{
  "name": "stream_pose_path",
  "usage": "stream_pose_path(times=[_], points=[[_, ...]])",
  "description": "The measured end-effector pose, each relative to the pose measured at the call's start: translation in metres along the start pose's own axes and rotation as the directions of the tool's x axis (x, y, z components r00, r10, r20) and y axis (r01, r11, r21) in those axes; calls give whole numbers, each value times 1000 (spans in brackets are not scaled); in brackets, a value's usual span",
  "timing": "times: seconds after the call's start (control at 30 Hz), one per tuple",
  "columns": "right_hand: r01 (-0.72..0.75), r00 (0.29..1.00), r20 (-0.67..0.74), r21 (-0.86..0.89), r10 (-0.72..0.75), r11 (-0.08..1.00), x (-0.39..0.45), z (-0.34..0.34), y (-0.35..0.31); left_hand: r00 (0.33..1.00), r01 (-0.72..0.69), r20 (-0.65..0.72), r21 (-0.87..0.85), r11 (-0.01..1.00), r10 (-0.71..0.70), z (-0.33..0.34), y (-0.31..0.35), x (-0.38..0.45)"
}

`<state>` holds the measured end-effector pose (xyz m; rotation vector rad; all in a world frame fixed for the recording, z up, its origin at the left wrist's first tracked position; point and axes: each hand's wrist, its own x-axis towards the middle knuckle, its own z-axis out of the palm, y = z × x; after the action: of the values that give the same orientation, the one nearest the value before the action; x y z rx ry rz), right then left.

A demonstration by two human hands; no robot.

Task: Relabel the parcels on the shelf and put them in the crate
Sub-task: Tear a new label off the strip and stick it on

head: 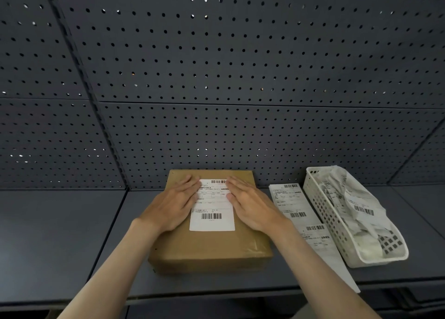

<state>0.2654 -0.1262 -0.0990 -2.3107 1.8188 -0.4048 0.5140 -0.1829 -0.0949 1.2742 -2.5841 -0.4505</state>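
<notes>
Pressing flat, fingers straight: left hand [174, 204] on parcel [209, 244] and label [213, 212] edge at 9 o'clock, right hand [250, 204] at 3. Parcel lies mid-shelf [60, 234]. Label strip [301, 218] just right; white basket [337, 227] of crumpled paper at 3 o'clock.

Parcel label [212, 205]: 2 barcodes, print too small to read.
Label strip [298, 212]: barcodes, text illegible.
</notes>
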Motion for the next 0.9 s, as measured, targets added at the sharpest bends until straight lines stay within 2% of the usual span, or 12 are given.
stream_pose_path(times=[0.1, 0.33, 0.5, 0.77, 0.9], points=[[37, 999, -36, -4, -37, 999, -12, -4, -9, 999, -19, -31, 30, 999, 20, -5, 5, -7], [235, 972, 49, -86, -231, 968, -40, 3, -29, 981, -192, 26, 141, 971, 190, 1, 29, -39], [242, 969, 78, -88, -236, 966, -41, 3, -27, 976, -216, 47, 143, 966, 212, 8, 21, -46], [200, 976, 104, -90, -191, 976, -55, -8, -14, 990, -137, 56, 111, 984, 131, -2, 9, -60], [198, 979, 78, -122, -189, 973, -62, -10, -16, 985, -169, 11, 188, 968, 170, -3, 14, -68]])
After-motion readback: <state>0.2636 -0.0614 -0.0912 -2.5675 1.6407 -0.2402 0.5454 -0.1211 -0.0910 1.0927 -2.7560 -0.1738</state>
